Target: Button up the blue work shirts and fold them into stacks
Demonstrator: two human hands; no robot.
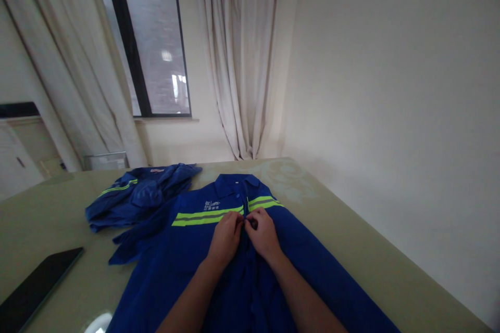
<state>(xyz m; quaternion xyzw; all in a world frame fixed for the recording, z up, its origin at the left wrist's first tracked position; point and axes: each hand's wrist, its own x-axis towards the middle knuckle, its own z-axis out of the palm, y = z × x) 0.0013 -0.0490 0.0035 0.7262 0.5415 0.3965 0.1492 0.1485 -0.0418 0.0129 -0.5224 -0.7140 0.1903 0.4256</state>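
While left hand (226, 237) and right hand (262, 232) pinch the blue jacket (238, 281) at its front opening, fingertips nearly meeting, it lies spread beneath the grip on the bench (332, 218). Collar (223, 186) beyond grip looks unfastened; nearer front, can't tell. Crumpled garment (150, 193), beyond-left, not laid flat.

The lone view looks from the wearer's head, forward and down across the table (332, 216); the left hand (225, 237) and the right hand (264, 231) sit close, toward six o'clock; the window (156, 36) stands farther off toward eleven; the wall (410, 114) spans three.
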